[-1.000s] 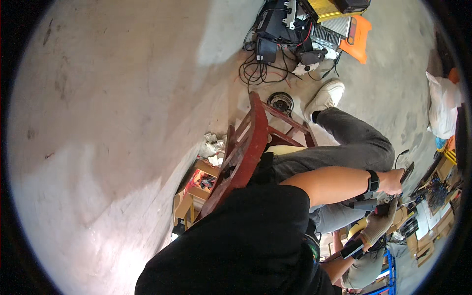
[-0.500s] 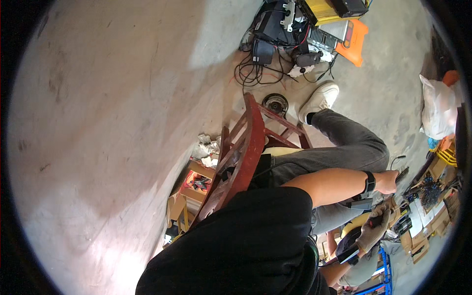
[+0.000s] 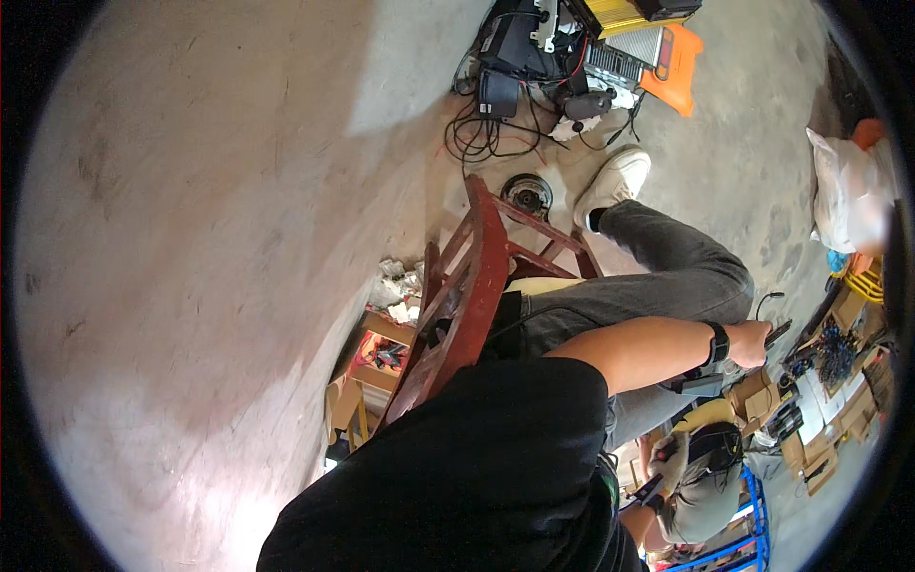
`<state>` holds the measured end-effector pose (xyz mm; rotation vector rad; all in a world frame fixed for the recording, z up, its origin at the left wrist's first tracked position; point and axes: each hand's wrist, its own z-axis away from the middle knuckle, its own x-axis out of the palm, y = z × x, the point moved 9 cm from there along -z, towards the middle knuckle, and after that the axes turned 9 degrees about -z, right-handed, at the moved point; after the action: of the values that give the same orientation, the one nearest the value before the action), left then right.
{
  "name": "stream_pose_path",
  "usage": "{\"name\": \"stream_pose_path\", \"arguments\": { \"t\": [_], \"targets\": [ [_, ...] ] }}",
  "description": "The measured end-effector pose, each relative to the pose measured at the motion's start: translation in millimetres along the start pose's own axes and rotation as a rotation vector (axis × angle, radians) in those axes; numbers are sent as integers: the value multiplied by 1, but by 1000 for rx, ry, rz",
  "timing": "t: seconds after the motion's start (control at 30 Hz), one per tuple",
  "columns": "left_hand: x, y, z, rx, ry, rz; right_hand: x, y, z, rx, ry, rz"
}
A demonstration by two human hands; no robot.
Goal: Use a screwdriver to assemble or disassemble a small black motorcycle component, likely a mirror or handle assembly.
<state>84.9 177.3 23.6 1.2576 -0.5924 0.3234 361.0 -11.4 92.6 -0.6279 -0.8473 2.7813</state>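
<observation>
Head view: at the right of the frame, the bare left hand (image 3: 751,345) is clenched round a slim dark piece (image 3: 780,332) jutting past the fingers. Lower right, I can't tell what the gloved right hand (image 3: 671,465) grips, if anything. Seemingly a holding step; the next move calls for a firm left grasp.

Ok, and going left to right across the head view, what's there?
Cardboard box with red contents, red wooden chair, white sneaker, black wrist strap, left hand, dark object it holds, white plastic bag.
</observation>
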Motion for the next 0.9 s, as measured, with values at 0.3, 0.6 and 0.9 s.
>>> {"name": "stream_pose_path", "arguments": {
  "t": [0.3,0.6,0.9],
  "targets": [
    [-35,25,30,-52,58,-206,5,47,-1,296,69,346],
    [-46,0,34,-135,79,-169,-25,55,-49,228,55,405],
    [32,-10,-2,-48,-46,-267,-47,82,-6,140,143,371]
  ]
}}
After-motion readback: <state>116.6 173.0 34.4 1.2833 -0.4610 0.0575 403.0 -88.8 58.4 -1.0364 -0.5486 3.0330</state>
